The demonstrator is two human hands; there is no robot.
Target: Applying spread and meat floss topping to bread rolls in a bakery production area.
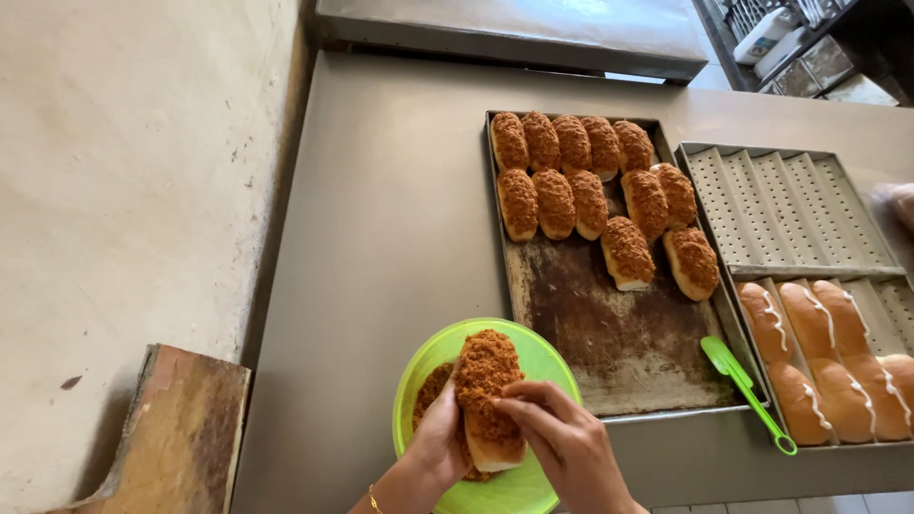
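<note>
— What's in the hands, from where you stand?

— A long bun (488,400) crusted with reddish-brown crumbs, held over a lime-green bowl (533,366) at the table's six o'clock edge. The left hand (440,440) cups it from underneath, fingers closed round its side. The right hand (562,433) lies on top, fingertips pressed to the coating, so both grip the same bun.

— And in the bowl?

— More of those crumbs (431,390), showing just left of the bun.

— What else is on the table?

— A worn baking tray (619,333) just beside the bowl, toward one o'clock. Eleven coated buns (595,186) sit along its far end; the near end is bare metal. At three o'clock a green spatula (747,385) rests across the tray's rim. Beyond it, a perforated grooved tray (785,205) holds plain buns (828,357) striped with white cream, at its near end.

— Anything at nine o'clock?

— A wooden board (181,428) leaning by the wall.
</note>
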